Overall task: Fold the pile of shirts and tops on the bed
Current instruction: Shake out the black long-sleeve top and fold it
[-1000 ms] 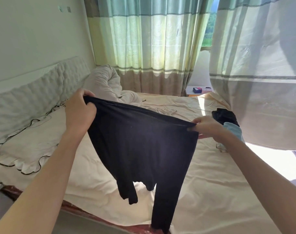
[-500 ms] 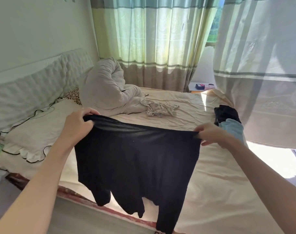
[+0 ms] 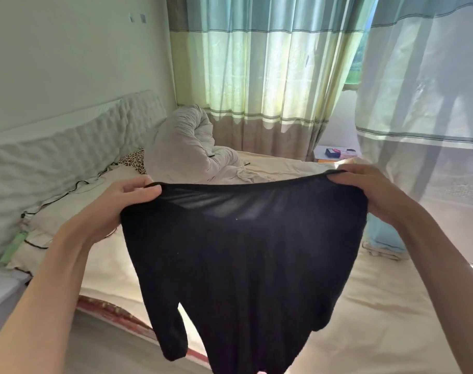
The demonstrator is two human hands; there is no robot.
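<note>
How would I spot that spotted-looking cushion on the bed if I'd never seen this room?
Start at the padded white headboard along the left wall and follow it toward the curtains. Where it meets the big rolled-up grey duvet, a small leopard-print pillow peeks out between them. It is the only patterned thing there; its neighbours are plain.

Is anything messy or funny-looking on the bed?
Nothing looks spilled or broken. The grey duvet is bunched in a heap near the curtain instead of lying flat. The black top hangs unfolded between the left hand and right hand, its sleeves dangling unevenly.
</note>
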